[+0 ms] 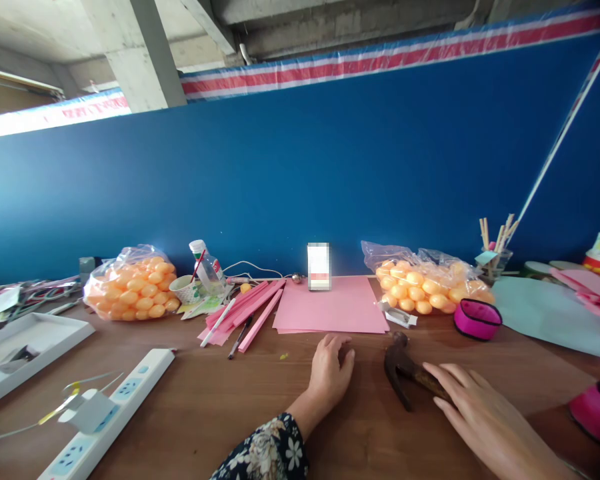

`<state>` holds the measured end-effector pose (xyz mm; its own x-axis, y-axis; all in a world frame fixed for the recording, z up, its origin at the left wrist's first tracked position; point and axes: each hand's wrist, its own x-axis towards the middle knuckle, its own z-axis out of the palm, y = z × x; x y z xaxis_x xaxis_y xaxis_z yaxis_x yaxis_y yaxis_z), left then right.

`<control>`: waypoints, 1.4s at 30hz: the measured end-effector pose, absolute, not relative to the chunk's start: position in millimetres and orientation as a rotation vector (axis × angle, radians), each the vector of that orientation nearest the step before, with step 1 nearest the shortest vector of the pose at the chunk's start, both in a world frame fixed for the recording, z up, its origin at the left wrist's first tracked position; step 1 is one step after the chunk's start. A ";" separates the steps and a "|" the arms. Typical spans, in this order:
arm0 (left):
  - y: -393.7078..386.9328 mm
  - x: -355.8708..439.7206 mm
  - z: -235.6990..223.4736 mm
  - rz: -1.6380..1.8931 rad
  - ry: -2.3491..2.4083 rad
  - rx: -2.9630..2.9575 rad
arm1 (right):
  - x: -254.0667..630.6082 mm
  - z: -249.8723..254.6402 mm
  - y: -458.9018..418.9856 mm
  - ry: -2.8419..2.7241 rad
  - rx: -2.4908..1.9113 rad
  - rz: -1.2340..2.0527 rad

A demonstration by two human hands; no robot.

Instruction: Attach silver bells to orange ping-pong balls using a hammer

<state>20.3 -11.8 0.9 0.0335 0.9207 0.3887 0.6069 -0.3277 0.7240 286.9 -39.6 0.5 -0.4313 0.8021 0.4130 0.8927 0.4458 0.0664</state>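
Note:
A claw hammer (404,367) with a dark metal head and a wooden handle lies on the brown table. My right hand (480,407) is over the end of its handle, fingers stretched out on the far side and thumb on the near side, not closed around it. To the left of the hammer, my left hand (333,367) rests on the tabletop with its fingers loosely bent and the thumb apart, holding nothing. Just beyond its fingertips are sheets of pink paper (330,310). Part of the hammer handle is hidden beneath my right hand.
Bags of orange balls (140,290) (420,287) stand left and right at the back. A white power strip (130,400) lies front left. Pink strips (250,303), a plastic bottle (210,270), a blurred phone-like screen (319,267) and a magenta band (477,320) are about. A blue partition (330,173) rises behind.

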 end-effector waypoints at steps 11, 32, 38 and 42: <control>-11.0 13.5 4.7 1.145 1.465 1.991 | 246.0 74.0 -17.3 -2.436 -1.452 -0.344; -3.3 11.8 -7.2 1.063 1.461 2.153 | 261.4 103.8 79.6 -2.367 -2.035 -0.326; -3.9 12.0 -4.9 1.056 1.482 2.158 | 261.0 104.3 96.6 -2.338 -2.030 -0.326; -3.6 12.2 -5.4 1.031 1.486 2.160 | 274.3 117.4 102.6 -2.285 -2.022 -0.357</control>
<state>12.2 -3.6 -5.4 0.1970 0.9045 0.3783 0.6710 -0.4057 0.6206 274.3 102.6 117.4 -0.1324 0.9698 0.2046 0.9860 0.1077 0.1272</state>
